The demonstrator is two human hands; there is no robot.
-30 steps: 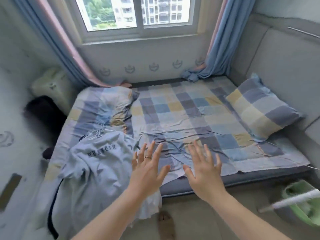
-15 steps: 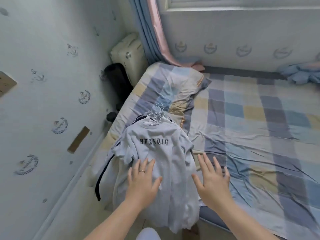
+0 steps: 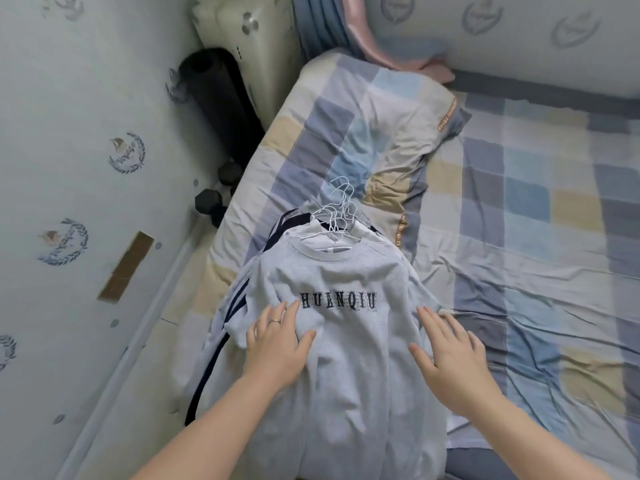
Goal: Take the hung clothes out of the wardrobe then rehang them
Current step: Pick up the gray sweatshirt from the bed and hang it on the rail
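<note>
A stack of clothes lies on the bed's near left corner, hanging over its edge. On top is a light grey T-shirt (image 3: 349,327) printed HUANQIU. Beneath it shows a white garment with dark stripes (image 3: 239,299). Several white wire hangers (image 3: 337,216) stick out of the collars, hooks pointing away from me. My left hand (image 3: 277,341), wearing a ring, lies flat with straight fingers on the shirt's left sleeve area. My right hand (image 3: 446,355) is spread over the shirt's right edge, fingers straight, gripping nothing.
The bed (image 3: 519,237) carries a checked blue, grey and yellow sheet and a folded checked quilt (image 3: 363,126). Between bed and left wall stand a black roll (image 3: 218,98), a cream appliance (image 3: 256,39) and dark dumbbells (image 3: 211,202). Curtains (image 3: 346,26) hang behind.
My view swung left from the bed's middle and moved closer to the clothes stack. Both hands moved forward over the grey T-shirt; the left now lies on it.
</note>
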